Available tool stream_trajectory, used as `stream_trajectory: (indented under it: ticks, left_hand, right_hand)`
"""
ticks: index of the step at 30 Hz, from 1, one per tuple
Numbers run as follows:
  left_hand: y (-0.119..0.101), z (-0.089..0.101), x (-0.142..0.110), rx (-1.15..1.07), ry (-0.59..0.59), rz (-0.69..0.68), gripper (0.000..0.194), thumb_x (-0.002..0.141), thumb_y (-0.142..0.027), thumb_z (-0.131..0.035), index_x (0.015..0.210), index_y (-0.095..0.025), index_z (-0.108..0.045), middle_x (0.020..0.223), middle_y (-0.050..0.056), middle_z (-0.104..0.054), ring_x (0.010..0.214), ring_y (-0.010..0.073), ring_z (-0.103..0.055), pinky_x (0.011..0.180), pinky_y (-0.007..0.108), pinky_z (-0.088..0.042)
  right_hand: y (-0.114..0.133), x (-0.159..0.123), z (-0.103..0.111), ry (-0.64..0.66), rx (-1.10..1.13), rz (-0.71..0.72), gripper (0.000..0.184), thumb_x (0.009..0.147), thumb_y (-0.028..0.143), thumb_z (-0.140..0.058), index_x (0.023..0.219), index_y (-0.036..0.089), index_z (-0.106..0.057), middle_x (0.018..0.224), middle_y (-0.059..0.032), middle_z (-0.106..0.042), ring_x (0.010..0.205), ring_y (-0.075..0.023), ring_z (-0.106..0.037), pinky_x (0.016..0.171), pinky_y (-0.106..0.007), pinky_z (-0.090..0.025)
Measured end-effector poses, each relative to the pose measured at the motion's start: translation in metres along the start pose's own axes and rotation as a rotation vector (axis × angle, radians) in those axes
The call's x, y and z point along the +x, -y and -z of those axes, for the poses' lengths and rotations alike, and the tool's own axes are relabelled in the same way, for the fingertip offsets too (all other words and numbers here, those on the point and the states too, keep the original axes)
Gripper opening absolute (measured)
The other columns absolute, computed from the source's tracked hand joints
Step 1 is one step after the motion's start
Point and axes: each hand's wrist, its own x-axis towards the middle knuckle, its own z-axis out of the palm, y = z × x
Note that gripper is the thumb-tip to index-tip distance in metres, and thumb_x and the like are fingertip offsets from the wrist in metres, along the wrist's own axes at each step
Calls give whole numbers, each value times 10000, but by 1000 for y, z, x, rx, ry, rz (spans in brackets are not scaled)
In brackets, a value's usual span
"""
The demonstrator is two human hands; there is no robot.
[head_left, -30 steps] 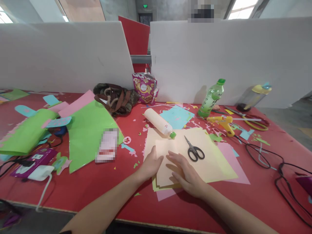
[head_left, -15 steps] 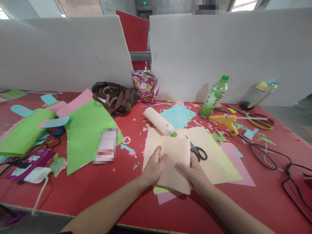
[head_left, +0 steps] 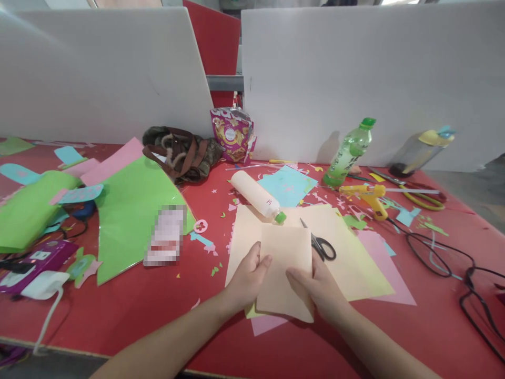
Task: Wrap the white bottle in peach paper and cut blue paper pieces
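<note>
Newly lifted cream sheet (head_left: 284,287) gripped by left hand (head_left: 248,279) and right hand (head_left: 321,287), over scrap-strewn red table (head_left: 142,302), white partitions (head_left: 347,68) behind.

Soft, fairly even light over the red table (head_left: 221,337) from where I'm standing, pale glare streak across the top of the left white panel (head_left: 98,68), small bright patch at the upper right edge. Green bottle (head_left: 347,155) throws a faint shadow leftward onto the right white panel (head_left: 284,84); darker shadow below the paper (head_left: 284,268) and right hand (head_left: 321,287). Wide-lens stretch toward the sides, fine detail smeary, pixelated block over the pinkish item (head_left: 164,235).
</note>
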Motion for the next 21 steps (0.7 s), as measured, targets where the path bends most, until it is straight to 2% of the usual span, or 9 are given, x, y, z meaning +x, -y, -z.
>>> stream_trajectory:
  ticks: [6,17,19,21]
  left_hand:
    - [0,0,-1,22,-26,22,353,795,-393,-449,1066,-172,-398,1016,97,-590,899,201,-573,721,290,-449]
    - [0,0,-2,-18,5,56,357,805,-376,-431,1101,-187,-370,1014,92,-580,913,213,-560,700,300,-459]
    - [-1,0,-3,13,-6,73,363,804,-385,-426,1105,-186,-381,1046,98,-569,961,224,-540,740,312,-450]
    - [-1,1,-4,89,-68,86,368,798,-389,-432,1103,-186,-400,1124,102,-529,1067,235,-471,826,315,-410]
  right_hand:
    - [1,1,0,-9,-40,14,464,632,258,-590,1057,199,-413,1042,-86,-590,988,-266,-537,729,-357,-476]
    - [0,2,1,-33,-107,15,436,621,214,-572,1034,196,-434,976,-61,-616,900,-234,-574,729,-349,-472]
    - [0,2,2,-25,-133,20,427,627,202,-561,1035,196,-432,959,-54,-617,889,-226,-575,736,-343,-468]
    - [1,2,2,-16,-156,34,419,633,192,-551,1035,194,-433,953,-51,-616,884,-221,-572,741,-337,-464]
